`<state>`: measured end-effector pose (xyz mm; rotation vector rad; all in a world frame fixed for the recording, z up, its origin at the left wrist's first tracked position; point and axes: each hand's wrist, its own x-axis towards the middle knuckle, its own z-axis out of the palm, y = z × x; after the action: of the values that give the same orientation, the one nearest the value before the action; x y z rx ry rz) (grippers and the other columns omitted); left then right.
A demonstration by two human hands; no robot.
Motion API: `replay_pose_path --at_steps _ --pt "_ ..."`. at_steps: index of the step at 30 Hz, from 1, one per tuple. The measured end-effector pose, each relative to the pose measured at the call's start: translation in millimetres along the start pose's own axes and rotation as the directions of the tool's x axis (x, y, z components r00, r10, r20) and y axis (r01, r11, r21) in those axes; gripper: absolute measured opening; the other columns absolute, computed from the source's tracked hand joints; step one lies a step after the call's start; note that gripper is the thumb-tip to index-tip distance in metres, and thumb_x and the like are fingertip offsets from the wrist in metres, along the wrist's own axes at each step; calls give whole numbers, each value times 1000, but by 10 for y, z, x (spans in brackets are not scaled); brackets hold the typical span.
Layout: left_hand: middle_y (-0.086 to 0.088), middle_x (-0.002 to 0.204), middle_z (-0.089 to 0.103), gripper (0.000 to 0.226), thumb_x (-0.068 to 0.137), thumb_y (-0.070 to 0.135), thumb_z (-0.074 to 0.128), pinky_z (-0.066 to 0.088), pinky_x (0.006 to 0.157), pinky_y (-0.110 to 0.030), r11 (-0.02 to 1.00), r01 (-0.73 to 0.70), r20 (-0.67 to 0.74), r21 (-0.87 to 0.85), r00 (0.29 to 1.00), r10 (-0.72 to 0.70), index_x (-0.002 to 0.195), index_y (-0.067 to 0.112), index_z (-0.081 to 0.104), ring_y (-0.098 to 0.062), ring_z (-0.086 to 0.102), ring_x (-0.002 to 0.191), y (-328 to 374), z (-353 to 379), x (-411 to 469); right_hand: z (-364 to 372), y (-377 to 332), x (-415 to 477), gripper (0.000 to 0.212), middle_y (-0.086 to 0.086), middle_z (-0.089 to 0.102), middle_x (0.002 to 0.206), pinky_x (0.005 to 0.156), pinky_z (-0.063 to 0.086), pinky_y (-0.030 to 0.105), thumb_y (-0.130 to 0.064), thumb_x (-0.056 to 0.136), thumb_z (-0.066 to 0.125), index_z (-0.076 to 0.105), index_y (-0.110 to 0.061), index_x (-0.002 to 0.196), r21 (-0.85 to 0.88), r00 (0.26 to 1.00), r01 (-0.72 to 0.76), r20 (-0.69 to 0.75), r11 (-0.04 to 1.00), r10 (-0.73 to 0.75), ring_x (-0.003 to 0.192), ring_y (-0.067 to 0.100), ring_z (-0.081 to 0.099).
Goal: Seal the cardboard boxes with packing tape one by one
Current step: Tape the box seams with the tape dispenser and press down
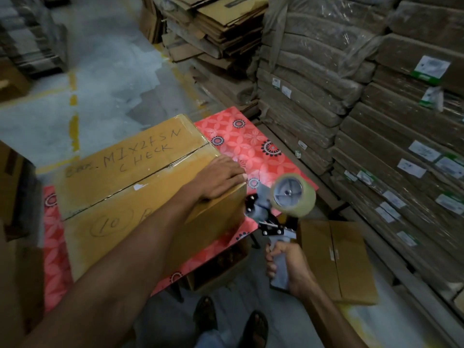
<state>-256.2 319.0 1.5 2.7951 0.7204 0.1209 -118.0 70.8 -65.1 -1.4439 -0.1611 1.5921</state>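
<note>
A large brown cardboard box (140, 182) with handwriting on its closed flaps rests on a small table covered in a red flowered cloth (253, 146). My left hand (221, 178) lies flat, palm down, on the box's top right corner. My right hand (286, 267) grips the handle of a tape dispenser (281, 209) that carries a roll of clear packing tape (293, 194). The dispenser's head is right at the box's right side, close below my left hand. The centre seam of the box runs diagonally across its top.
A smaller closed cardboard box (339, 259) sits on the floor at the right. Another open box (218, 267) stands under the table. Tall stacks of wrapped flat cartons (376, 121) wall off the right side. Loose flattened cardboard (221, 28) is piled behind. My sandalled feet (231, 322) are below.
</note>
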Motion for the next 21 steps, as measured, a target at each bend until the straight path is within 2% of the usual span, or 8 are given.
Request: replay_pose_path --at_steps 4,5,7,9,12,16,18,21 --pt "11 104 62 52 94 71 36 17 117 -37 997 60 10 50 998 -61 110 32 66 -10 51 108 49 49 9 -229 67 215 19 7 45 52 42 34 23 -4 87 52 52 -9 68 20 960 14 -280 1000 -8 35 17 43" --pt "12 101 60 55 90 74 37 17 118 -38 996 73 10 60 997 -73 109 32 67 -9 50 106 71 71 14 -258 -25 323 24 8 49 54 43 38 24 -7 92 50 54 -8 69 -40 938 56 -341 998 -66 36 15 48" --pt "12 95 55 55 83 72 39 20 119 -41 991 102 -22 81 995 -101 105 31 69 -12 51 106 121 113 24 -274 -311 582 22 12 62 70 56 46 30 -19 93 54 63 -5 79 -342 871 125 -411 931 -268 56 21 61" --pt "9 97 55 44 81 63 48 17 121 -42 985 150 -49 88 988 -146 102 32 71 -15 52 113 193 137 52 -254 -596 857 29 13 68 92 68 50 34 -28 87 64 64 -4 104 -592 844 127 -357 796 -400 80 28 66" --pt "3 122 60 36 84 56 63 4 124 -41 966 246 -37 80 969 -244 112 33 69 -19 40 134 260 189 67 -235 -890 1293 51 10 66 106 78 51 33 -16 74 78 59 -9 120 -778 856 101 -250 620 -453 97 28 65" --pt "0 163 26 76 88 75 46 -6 125 -42 975 216 42 59 975 -219 148 29 42 -17 7 154 244 146 15 -176 -967 1677 36 18 67 114 78 48 33 -9 80 72 66 -1 115 -929 879 41 -141 367 -455 106 34 66" --pt "1 167 10 84 91 78 31 -7 124 -42 970 238 40 -44 971 -236 157 27 24 -15 1 154 175 54 -51 -222 -885 1883 33 19 66 116 79 47 32 -9 82 70 66 1 113 -949 892 0 -142 315 -429 110 34 65" --pt "-1 168 8 79 96 72 19 -4 125 -48 927 345 -41 -147 934 -354 160 25 14 -16 2 154 -179 -108 -143 -206 -875 1927 23 19 65 114 83 48 33 -14 87 71 67 1 104 -976 925 -45 -120 211 -360 107 32 64"
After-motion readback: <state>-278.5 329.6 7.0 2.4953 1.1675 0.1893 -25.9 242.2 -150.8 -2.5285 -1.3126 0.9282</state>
